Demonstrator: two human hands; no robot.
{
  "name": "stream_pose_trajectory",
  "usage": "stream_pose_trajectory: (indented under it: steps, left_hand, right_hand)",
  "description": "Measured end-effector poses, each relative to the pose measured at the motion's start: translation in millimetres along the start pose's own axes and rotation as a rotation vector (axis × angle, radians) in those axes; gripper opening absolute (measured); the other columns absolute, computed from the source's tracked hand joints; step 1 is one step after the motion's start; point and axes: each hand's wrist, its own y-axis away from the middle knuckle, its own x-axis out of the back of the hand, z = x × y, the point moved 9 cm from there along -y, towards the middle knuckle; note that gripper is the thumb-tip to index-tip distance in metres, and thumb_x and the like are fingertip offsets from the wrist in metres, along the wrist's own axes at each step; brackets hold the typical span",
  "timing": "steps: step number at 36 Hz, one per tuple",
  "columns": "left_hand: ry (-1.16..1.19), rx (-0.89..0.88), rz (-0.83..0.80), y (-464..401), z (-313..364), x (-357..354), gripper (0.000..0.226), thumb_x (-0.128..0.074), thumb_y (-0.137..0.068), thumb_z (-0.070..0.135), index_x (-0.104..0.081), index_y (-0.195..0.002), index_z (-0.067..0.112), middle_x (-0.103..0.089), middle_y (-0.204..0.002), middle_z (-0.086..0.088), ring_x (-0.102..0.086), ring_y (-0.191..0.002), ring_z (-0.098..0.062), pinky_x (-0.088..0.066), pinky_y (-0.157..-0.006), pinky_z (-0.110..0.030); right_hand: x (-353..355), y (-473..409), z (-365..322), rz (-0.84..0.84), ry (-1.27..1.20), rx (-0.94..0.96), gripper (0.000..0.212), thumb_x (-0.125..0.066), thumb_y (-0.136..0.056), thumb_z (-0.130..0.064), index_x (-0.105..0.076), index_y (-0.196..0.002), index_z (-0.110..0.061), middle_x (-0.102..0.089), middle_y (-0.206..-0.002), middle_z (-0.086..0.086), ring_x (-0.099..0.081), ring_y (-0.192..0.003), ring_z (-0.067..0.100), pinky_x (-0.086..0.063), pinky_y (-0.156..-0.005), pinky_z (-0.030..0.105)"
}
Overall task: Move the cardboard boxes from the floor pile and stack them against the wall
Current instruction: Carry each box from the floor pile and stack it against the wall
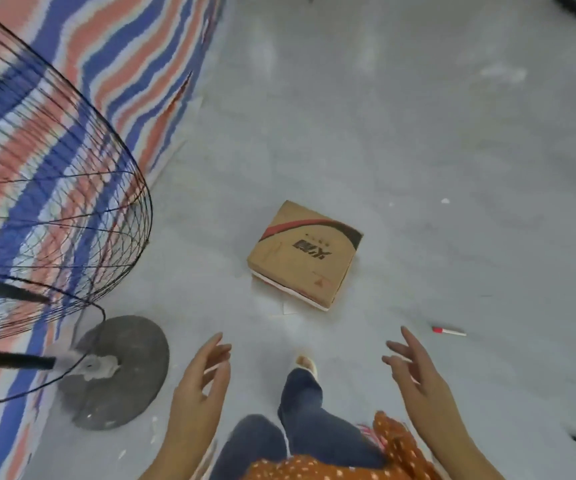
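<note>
A flat brown cardboard box [303,255] with a red and black stripe lies on the grey floor ahead of me, a white layer showing under its near edge. My left hand [200,382] and my right hand [414,370] reach forward below the box, both empty with fingers spread and relaxed. Neither hand touches the box. My leg and foot [305,367] step between the hands.
A standing fan with a wire cage [54,202] and round grey base [120,372] stands close on my left. A striped red, white and blue tarp [113,64] hangs behind it. A red-tipped marker [448,331] lies on the floor at right.
</note>
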Motion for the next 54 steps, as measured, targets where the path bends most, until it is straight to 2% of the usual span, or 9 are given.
stream_pose_trajectory:
  steps: [4, 8, 17, 28, 34, 38, 45, 49, 54]
  left_hand:
    - [-0.093, 0.032, -0.094, -83.4, 11.4, -18.0, 0.031, -0.051, -0.096, 0.013, -0.052, -0.119, 0.034, -0.062, -0.112, 0.009, -0.057, -0.101, 0.005, -0.042, -0.076, -0.002]
    - [-0.165, 0.13, -0.125, -172.1, -12.6, -41.4, 0.03, -0.049, -0.098, 0.019, -0.05, -0.128, 0.027, -0.058, -0.11, 0.004, -0.053, -0.099, -0.01, -0.042, -0.094, -0.026]
    - [-0.327, 0.224, -0.238, -369.0, -125.5, -145.7, 0.036, -0.048, -0.099, 0.024, -0.048, -0.135, 0.022, -0.053, -0.107, 0.004, -0.049, -0.101, -0.012, -0.037, -0.067, -0.006]
    - [-0.448, 0.315, -0.047, -560.1, -344.5, -185.6, 0.07, -0.048, -0.098, 0.035, -0.01, -0.153, 0.014, -0.011, -0.161, -0.005, -0.014, -0.147, -0.02, -0.016, -0.119, -0.039]
    - [-0.141, 0.576, -0.128, -602.7, -420.3, -201.2, 0.039, -0.034, -0.102, 0.041, -0.041, -0.138, 0.028, -0.049, -0.137, 0.007, -0.043, -0.129, -0.013, -0.032, -0.111, -0.044]
    - [-0.089, 0.545, -0.127, -602.0, -410.6, -210.0, 0.036, -0.035, -0.099, 0.044, -0.046, -0.131, 0.032, -0.056, -0.13, 0.01, -0.05, -0.12, -0.009, -0.04, -0.103, -0.05]
    - [0.057, 0.461, -0.119, -559.3, -321.3, -228.2, 0.038, -0.045, -0.094, 0.042, -0.054, -0.13, 0.031, -0.063, -0.125, 0.008, -0.058, -0.117, -0.014, -0.054, -0.086, -0.05]
    - [0.073, 0.441, -0.143, -523.9, -248.0, -242.4, 0.037, -0.047, -0.094, 0.039, -0.058, -0.128, 0.027, -0.066, -0.121, 0.005, -0.063, -0.109, -0.014, -0.057, -0.071, -0.034]
    - [0.065, 0.459, -0.181, -464.7, -165.3, -254.5, 0.037, -0.048, -0.094, 0.04, -0.055, -0.128, 0.027, -0.065, -0.121, 0.002, -0.062, -0.108, -0.018, -0.056, -0.082, -0.047]
  right_hand:
    - [-2.8, -52.8, -7.5, -0.005, 0.04, -0.063, 0.045, -0.045, -0.097, -0.026, -0.033, -0.14, -0.033, -0.054, -0.133, 0.0, -0.057, -0.111, 0.018, -0.041, -0.089, 0.024]
    - [-26.2, -112.4, 0.8, -0.027, 0.071, -0.132, 0.048, -0.045, -0.098, -0.025, -0.03, -0.143, -0.03, -0.05, -0.138, 0.002, -0.052, -0.108, 0.014, -0.037, -0.093, 0.021]
    - [-128.0, -276.0, 113.1, 0.026, 0.022, -0.387, 0.05, -0.04, -0.099, -0.033, -0.026, -0.147, -0.027, -0.045, -0.144, 0.001, -0.048, -0.122, 0.018, -0.036, -0.093, 0.021]
    - [-247.3, -436.5, 320.8, 0.162, -0.09, -0.535, 0.06, -0.039, -0.099, -0.036, -0.012, -0.152, -0.025, -0.028, -0.153, 0.001, -0.037, -0.136, 0.018, -0.035, -0.105, 0.036]
    - [-281.4, -471.7, 370.5, 0.201, -0.31, -0.518, 0.036, -0.035, -0.1, -0.039, -0.038, -0.137, -0.034, -0.054, -0.117, -0.018, -0.05, -0.116, 0.01, -0.04, -0.096, 0.033]
    - [-278.3, -473.1, 366.0, 0.259, -0.491, -0.521, 0.021, -0.035, -0.1, -0.042, -0.043, -0.117, -0.05, -0.052, -0.108, -0.031, -0.05, -0.105, -0.004, -0.042, -0.098, 0.038]
    - [-195.6, -451.2, 314.3, 0.393, -0.61, -0.569, 0.035, -0.035, -0.102, -0.038, -0.046, -0.135, -0.035, -0.055, -0.116, -0.014, -0.051, -0.111, 0.015, -0.047, -0.092, 0.049]
    - [-133.1, -416.8, 271.2, 0.431, -0.602, -0.578, 0.036, -0.034, -0.101, -0.032, -0.049, -0.134, -0.035, -0.056, -0.108, -0.013, -0.053, -0.105, 0.016, -0.051, -0.083, 0.044]
    - [-62.9, -347.5, 223.7, 0.498, -0.626, -0.575, 0.035, -0.034, -0.102, -0.032, -0.049, -0.134, -0.036, -0.057, -0.105, -0.014, -0.054, -0.097, 0.008, -0.05, -0.08, 0.044]
